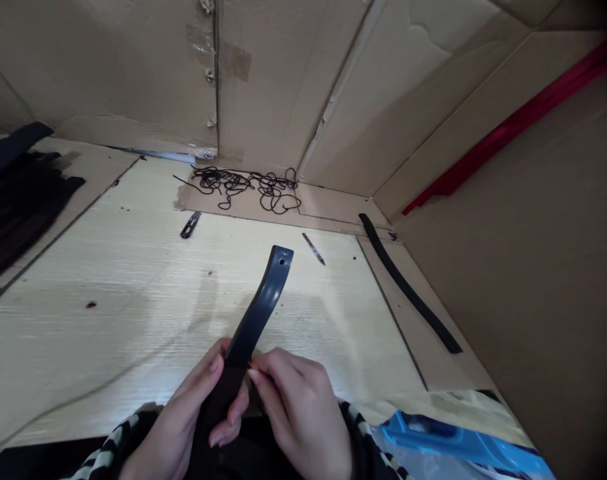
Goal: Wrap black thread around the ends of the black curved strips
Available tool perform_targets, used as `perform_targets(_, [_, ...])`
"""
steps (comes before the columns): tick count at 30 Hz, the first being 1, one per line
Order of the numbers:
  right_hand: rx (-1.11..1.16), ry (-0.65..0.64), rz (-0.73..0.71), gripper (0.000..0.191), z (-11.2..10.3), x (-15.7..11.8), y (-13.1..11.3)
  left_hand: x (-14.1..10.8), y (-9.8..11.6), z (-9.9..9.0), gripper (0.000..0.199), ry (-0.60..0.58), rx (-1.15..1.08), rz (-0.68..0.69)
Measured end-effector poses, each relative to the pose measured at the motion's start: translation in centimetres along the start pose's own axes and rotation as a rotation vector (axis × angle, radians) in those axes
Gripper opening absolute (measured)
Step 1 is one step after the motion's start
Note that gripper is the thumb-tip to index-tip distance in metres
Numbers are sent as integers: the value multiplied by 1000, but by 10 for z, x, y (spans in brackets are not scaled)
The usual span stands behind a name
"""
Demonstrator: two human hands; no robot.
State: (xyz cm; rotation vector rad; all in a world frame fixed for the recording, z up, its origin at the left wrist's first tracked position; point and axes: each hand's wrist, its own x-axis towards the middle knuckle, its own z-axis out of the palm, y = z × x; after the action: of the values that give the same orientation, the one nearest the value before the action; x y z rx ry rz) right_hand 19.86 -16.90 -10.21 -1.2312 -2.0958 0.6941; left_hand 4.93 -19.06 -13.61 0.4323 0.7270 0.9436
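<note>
A curved, glossy dark strip [263,303] with a small hole near its top end rises from a matte black sleeve-like cover [222,395] around its lower part. My left hand [196,407] is wrapped round the covered part, thumb on the near face and fingertips at the right side. Beside the cover's upper edge, my right hand [303,407] is closed in a pinch between thumb and index finger. What lies between those fingertips is too small to make out.
Tangled black cord [228,183] lies at the back on cardboard. A small cutter [190,225] and a pointed metal blade [314,249] rest on the table. One black strip [408,290] lies right; dark strips [23,200] are piled left. Cardboard walls [283,80] enclose the back and right.
</note>
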Motion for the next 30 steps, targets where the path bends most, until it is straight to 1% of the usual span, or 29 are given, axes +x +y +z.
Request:
perform_targets(2, [-22,7,-10,19,0,-2,-3,-1,1,-2,27,-20,-57,-13])
perform_targets(6, [-85,17,-28,20,-3,-4,-6,-1,4,-6,30,-73,-196,-127])
perform_targets(7, [-92,20,-26,21,-3,-4,-7,0,4,-7,31,-72,-221,-146])
perform_targets(11, [-56,47,-18,21,-5,-4,-9,5,4,-7,31,-7,-268,-166])
perform_targets(14, [-31,75,-15,23,-7,-1,-11,6,3,-5,33,-5,-264,-186])
perform_targets(18, [24,115,49,23,-11,2,-11,4,3,-1,34,-8,-246,-194])
perform_targets(23, [85,97,16,21,-10,1,-12,4,2,-3,29,-28,-171,-141])
perform_targets(26, [100,113,-2,19,-8,0,-14,4,3,-4,26,-36,-120,-112])
perform_targets(28, [109,127,-8,19,-8,-1,-15,4,5,-4,29,-73,-99,-72])
perform_targets(30, [119,131,-6,19,-10,-1,-15,4,8,-2,27,-118,-38,-16])
